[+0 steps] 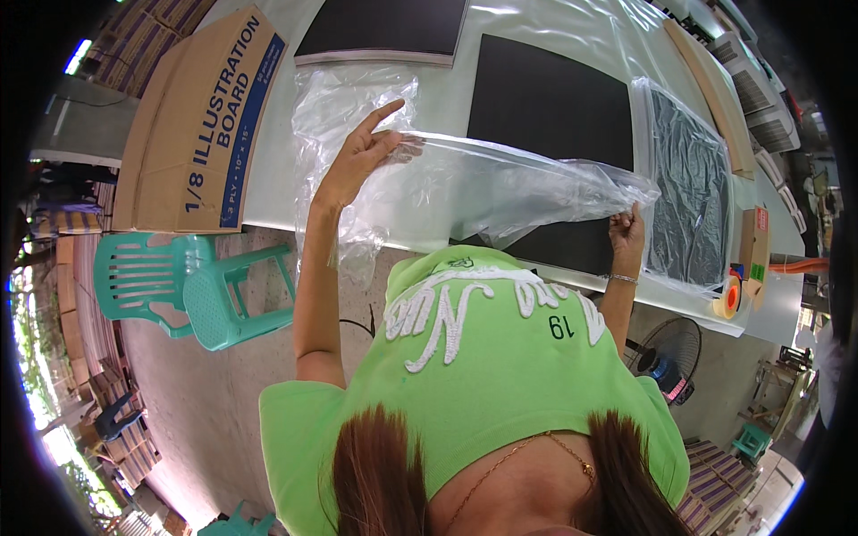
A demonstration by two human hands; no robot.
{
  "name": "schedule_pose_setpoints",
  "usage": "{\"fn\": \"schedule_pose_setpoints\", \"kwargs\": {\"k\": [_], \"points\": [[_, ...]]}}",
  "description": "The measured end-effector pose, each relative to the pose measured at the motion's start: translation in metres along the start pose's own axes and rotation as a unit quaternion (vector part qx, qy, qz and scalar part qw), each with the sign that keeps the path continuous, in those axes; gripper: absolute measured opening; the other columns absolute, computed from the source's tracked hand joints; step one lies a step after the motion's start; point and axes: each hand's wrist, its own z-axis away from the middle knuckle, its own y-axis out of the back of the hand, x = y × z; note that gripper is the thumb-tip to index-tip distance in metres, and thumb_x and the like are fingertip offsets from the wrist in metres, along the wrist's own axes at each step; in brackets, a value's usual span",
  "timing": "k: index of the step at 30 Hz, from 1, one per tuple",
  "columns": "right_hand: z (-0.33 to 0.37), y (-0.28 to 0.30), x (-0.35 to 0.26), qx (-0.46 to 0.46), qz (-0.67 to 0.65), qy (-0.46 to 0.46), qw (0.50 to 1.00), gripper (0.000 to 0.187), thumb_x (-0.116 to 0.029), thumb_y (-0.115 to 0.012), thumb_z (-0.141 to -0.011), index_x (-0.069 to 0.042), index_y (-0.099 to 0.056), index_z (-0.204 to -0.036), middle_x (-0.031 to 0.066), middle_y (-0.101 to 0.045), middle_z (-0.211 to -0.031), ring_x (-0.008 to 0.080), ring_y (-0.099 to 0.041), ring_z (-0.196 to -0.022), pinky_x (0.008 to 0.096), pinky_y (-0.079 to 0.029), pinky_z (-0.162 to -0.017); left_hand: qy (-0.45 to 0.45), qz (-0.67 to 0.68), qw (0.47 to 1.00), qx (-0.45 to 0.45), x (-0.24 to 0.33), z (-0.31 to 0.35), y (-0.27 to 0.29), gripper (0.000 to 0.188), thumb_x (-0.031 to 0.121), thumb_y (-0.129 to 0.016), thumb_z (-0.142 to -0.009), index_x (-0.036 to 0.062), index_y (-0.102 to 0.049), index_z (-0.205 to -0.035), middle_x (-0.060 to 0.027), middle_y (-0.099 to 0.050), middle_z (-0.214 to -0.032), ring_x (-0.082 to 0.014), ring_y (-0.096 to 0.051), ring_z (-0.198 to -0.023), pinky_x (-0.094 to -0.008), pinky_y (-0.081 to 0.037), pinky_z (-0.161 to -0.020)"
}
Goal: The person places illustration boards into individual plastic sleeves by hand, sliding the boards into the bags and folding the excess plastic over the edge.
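A clear plastic bag point(527, 192) is stretched between my two hands above the table. My left hand point(353, 165) grips its left end with the thumb and lower fingers, partly seen through the film, while the index finger points away. At the bag's bunched right end, my right hand point(627, 230) pinches the plastic between thumb and fingertips. Beneath the bag lies a large black board point(550, 103), its near part covered by the film. More loose clear plastic point(349, 107) is crumpled beside my left hand. Right of the board sits a dark board in clear plastic wrapping point(688, 188).
A black board stack point(384, 31) lies at the table's far side. A large cardboard box point(192, 134) stands at the left. Tape rolls point(728, 299) and a small carton point(756, 246) are at the right edge. A green plastic chair point(147, 277) and a fan point(668, 357) stand nearby.
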Motion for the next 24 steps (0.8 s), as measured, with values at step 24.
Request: {"fn": "schedule_pose_setpoints", "kwargs": {"k": [24], "points": [[0.141, -0.193, 0.005, -0.344, 0.452, 0.399, 0.720, 0.023, -0.008, -0.063, -0.081, -0.006, -0.061, -0.104, 0.0036, -0.059, -0.099, 0.0126, -0.057, -0.088, 0.0265, -0.045, -0.079, -0.009, 0.004, 1.000, 0.017, 0.036, 0.014, -0.050, 0.072, 0.012, -0.079, -0.065, 0.0097, -0.044, -0.127, -0.0005, -0.061, -0.073, -0.0087, -0.059, -0.071, -0.0218, -0.045, -0.077]]}}
